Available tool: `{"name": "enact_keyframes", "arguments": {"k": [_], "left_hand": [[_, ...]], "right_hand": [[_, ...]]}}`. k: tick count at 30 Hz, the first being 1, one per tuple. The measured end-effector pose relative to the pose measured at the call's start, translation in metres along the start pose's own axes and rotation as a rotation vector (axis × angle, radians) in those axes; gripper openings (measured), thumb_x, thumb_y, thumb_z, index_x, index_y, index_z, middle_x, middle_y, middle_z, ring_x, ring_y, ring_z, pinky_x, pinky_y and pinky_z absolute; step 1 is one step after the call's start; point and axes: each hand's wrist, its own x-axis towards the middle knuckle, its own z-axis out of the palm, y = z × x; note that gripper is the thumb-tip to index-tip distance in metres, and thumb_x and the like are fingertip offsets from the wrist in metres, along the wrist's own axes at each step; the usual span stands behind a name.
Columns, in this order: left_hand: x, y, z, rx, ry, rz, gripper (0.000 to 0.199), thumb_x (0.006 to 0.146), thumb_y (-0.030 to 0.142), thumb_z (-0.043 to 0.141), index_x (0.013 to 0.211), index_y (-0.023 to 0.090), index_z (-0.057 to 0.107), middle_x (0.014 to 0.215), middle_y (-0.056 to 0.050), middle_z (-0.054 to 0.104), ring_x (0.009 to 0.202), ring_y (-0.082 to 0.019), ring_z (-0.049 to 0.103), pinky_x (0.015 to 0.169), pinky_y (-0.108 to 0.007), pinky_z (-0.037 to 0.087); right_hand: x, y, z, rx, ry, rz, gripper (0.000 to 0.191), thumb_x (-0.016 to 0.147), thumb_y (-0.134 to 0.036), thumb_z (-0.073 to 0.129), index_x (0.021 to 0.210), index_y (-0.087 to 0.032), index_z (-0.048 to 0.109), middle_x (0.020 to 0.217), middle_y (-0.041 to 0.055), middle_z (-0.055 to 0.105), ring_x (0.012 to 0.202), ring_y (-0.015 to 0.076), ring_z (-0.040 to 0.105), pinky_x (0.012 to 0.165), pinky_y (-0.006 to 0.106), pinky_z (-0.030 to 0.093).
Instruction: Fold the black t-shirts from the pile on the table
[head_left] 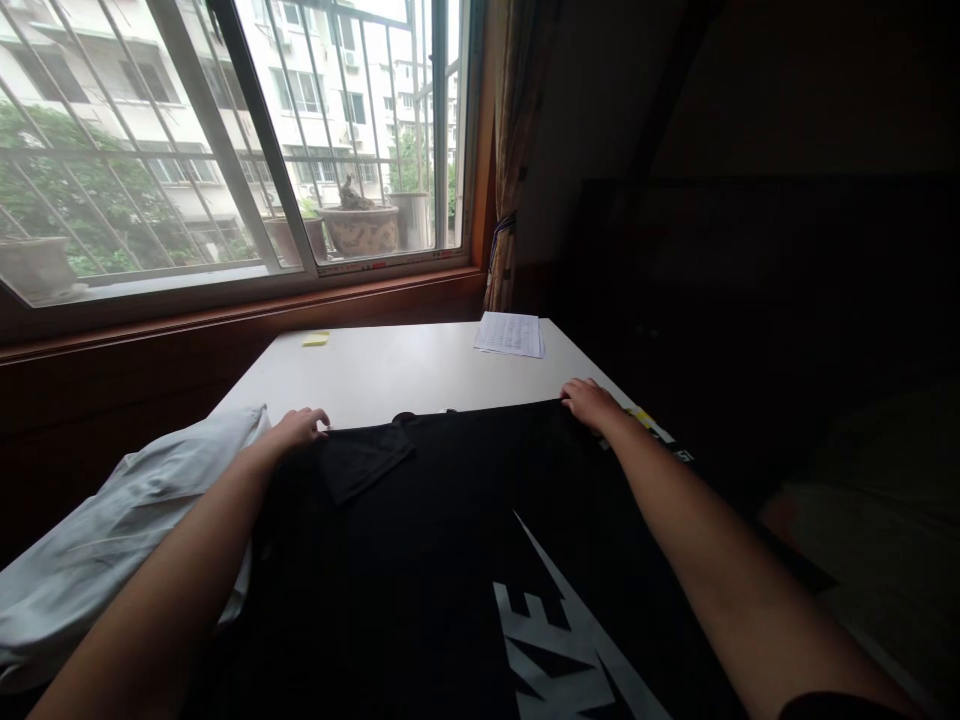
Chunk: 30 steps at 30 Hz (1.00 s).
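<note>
A black T-shirt with large grey lettering spreads across the near part of the white table. At the upper left corner of the shirt, my left hand pinches the cloth along its far edge. A short sleeve lies folded over the front beside that hand. My right hand grips the far edge at the upper right corner, fingers curled over the fabric. Between the two hands the far edge is drawn nearly straight. The lower end of the shirt runs out of view toward me.
White cloth is heaped at the left by my forearm. Printed sheets and yellow sticky notes lie on the far part of the white table. A barred window and a curtain are behind. A yellow-marked item shows beyond my right wrist.
</note>
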Motion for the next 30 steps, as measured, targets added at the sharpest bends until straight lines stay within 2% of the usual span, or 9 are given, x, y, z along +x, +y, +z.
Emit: {"name": "enact_keyframes", "arguments": {"k": [3,6,9,12,16,18,21,25,30], "left_hand": [[0.003,-0.002,-0.005,-0.025,-0.022,0.043,0.017,0.072,0.033,0.068,0.085,0.023,0.074,0.090,-0.006,0.069,0.083,-0.023,0.066,0.082,-0.032,0.051],[0.004,-0.001,-0.010,-0.043,-0.002,0.076,0.013,0.072,0.032,0.067,0.079,0.022,0.071,0.094,-0.007,0.069,0.084,-0.023,0.066,0.084,-0.033,0.051],[0.003,0.003,-0.014,-0.057,0.052,0.091,0.015,0.078,0.031,0.062,0.086,0.021,0.068,0.093,-0.008,0.070,0.088,-0.024,0.065,0.083,-0.035,0.050],[0.003,0.010,-0.021,-0.068,0.106,0.087,0.020,0.084,0.032,0.055,0.096,0.021,0.066,0.087,-0.007,0.070,0.081,-0.023,0.064,0.076,-0.034,0.051],[0.001,0.018,-0.037,-0.071,0.177,0.107,0.028,0.089,0.032,0.049,0.110,0.023,0.065,0.096,-0.007,0.072,0.084,-0.022,0.065,0.077,-0.032,0.050],[-0.002,0.018,-0.049,-0.076,0.223,0.153,0.034,0.089,0.031,0.047,0.118,0.023,0.063,0.101,-0.008,0.073,0.085,-0.021,0.065,0.078,-0.032,0.050],[-0.010,0.015,-0.066,-0.092,0.296,0.236,0.043,0.088,0.030,0.046,0.126,0.020,0.062,0.101,-0.009,0.074,0.082,-0.021,0.066,0.079,-0.032,0.050],[-0.018,0.012,-0.083,-0.166,0.333,0.291,0.047,0.084,0.029,0.052,0.129,0.019,0.064,0.098,-0.008,0.075,0.075,-0.019,0.067,0.076,-0.031,0.051],[-0.023,0.026,-0.096,-0.382,0.455,0.340,0.031,0.082,0.034,0.062,0.106,0.018,0.074,0.089,-0.007,0.076,0.073,-0.020,0.068,0.075,-0.031,0.054]], "right_hand": [[0.005,0.006,-0.007,-0.004,0.044,0.017,0.022,0.096,-0.024,0.050,0.108,-0.021,0.068,0.121,0.0089,0.066,0.114,0.0261,0.054,0.094,0.037,0.046],[0.011,0.011,-0.015,-0.007,0.080,0.044,0.022,0.096,-0.024,0.051,0.108,-0.022,0.068,0.121,0.0086,0.067,0.115,0.0266,0.054,0.093,0.037,0.046],[0.015,0.014,-0.024,0.031,0.153,0.106,0.022,0.096,-0.025,0.051,0.107,-0.024,0.070,0.121,0.0081,0.067,0.108,0.0263,0.059,0.086,0.037,0.049],[0.017,0.014,-0.036,0.126,0.237,0.211,0.022,0.095,-0.026,0.052,0.106,-0.023,0.071,0.115,0.0091,0.068,0.090,0.0236,0.066,0.076,0.035,0.051],[0.013,0.009,-0.055,0.403,0.340,0.276,0.023,0.093,-0.022,0.052,0.107,-0.020,0.070,0.108,0.0098,0.070,0.066,0.0153,0.066,0.066,0.030,0.053],[0.011,0.007,-0.065,0.557,0.384,0.275,0.023,0.092,-0.019,0.053,0.107,-0.019,0.070,0.109,0.0105,0.070,0.062,0.0140,0.066,0.063,0.029,0.055],[0.007,0.008,-0.081,0.715,0.442,0.268,0.021,0.092,-0.016,0.055,0.107,-0.018,0.069,0.108,0.0114,0.071,0.062,0.0157,0.068,0.062,0.032,0.057],[0.000,0.018,-0.101,0.794,0.484,0.282,0.019,0.094,-0.013,0.057,0.109,-0.016,0.068,0.093,0.0087,0.073,0.064,0.0164,0.070,0.066,0.032,0.059],[-0.019,0.032,-0.126,0.761,0.560,0.312,0.016,0.094,-0.012,0.061,0.108,-0.013,0.069,0.097,0.0097,0.074,0.074,0.0140,0.071,0.075,0.028,0.057]]}}
